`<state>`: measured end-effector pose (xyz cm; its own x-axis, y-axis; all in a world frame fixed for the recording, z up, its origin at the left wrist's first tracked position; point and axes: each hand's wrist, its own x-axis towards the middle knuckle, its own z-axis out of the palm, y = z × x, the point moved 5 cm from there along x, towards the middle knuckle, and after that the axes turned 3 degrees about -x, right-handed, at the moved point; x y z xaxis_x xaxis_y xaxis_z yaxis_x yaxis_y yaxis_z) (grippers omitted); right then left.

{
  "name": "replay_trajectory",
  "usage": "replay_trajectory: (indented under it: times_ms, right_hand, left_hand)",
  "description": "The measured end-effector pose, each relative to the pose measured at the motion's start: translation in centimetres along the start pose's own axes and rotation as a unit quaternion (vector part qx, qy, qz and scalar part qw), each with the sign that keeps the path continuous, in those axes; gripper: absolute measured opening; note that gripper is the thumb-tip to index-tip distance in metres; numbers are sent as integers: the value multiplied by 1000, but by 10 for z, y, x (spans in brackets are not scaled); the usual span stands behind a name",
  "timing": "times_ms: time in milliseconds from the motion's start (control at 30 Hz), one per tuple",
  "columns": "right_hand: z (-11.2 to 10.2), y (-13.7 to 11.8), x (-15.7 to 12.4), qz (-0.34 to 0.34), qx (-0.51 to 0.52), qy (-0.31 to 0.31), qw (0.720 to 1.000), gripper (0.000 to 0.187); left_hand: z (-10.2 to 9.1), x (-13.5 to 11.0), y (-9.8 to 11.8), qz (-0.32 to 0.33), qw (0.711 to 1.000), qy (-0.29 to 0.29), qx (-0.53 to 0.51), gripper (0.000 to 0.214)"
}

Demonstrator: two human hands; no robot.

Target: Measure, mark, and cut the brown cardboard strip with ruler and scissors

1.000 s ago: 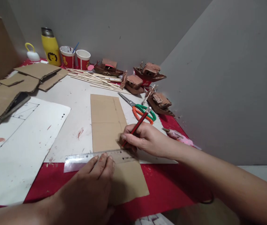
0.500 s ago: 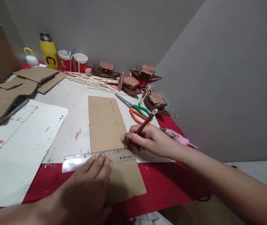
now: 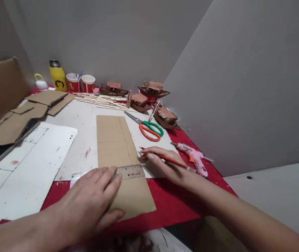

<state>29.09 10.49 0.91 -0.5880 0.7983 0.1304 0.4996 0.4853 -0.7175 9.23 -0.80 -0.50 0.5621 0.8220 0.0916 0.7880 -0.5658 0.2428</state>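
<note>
A long strip of brown cardboard (image 3: pixel 114 143) lies on the table with pencil lines on it. Across its near part lies a clear plastic ruler (image 3: pixel 128 172). My left hand (image 3: pixel 91 203) rests flat on the ruler and cardboard, fingers stretched out. My right hand (image 3: pixel 162 164) sits at the strip's right edge, fingers closed round a red pencil (image 3: pixel 174 161) that lies low, tip toward the cardboard.
Green-and-orange scissors (image 3: pixel 149 128) lie beyond the right hand, a pink glue gun (image 3: pixel 195 159) to its right. Small cardboard boats (image 3: pixel 153 87), wooden sticks (image 3: pixel 99 99), paper cups (image 3: pixel 88 83) and a yellow flask (image 3: pixel 57 75) line the back. Cardboard sheets (image 3: pixel 34 108) and white paper (image 3: pixel 26 164) fill the left.
The pencil has dropped from a steep writing angle to lie nearly flat in my right hand. My left hand slid further over the ruler. The camera tilted up.
</note>
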Motion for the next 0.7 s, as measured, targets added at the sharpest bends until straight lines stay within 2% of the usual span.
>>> replay_trajectory:
  times_ms: [67, 167, 333, 467, 567, 633, 700]
  right_hand:
    - [6, 3, -11, -42, -68, 8, 997, 27]
    - [15, 7, -26, -67, -136, 36, 988, 33]
    - [31, 5, -47, -105, -199, 56, 973, 54]
    - [42, 5, -58, -125, -235, 74, 961, 61]
    - [46, 5, -64, -130, -248, 86, 956, 61]
    - [47, 7, -66, -128, -251, 96, 955, 62]
    - [49, 9, -69, -125, -249, 108, 954, 63]
  left_hand:
    - [-8, -2, -6, -25, 999, 21, 30, 53]
    - [-13, -4, -18, -82, 996, 26, 39, 49]
    - [-16, -9, -32, -116, 992, 28, -31, 33]
    - [-20, -15, -36, -150, 981, 60, -112, 31]
    - [-24, -21, -43, -214, 949, 100, -210, 29]
    - [-29, -26, -55, -267, 914, 152, -265, 28]
    - [-36, -32, -72, -319, 882, 213, -273, 32]
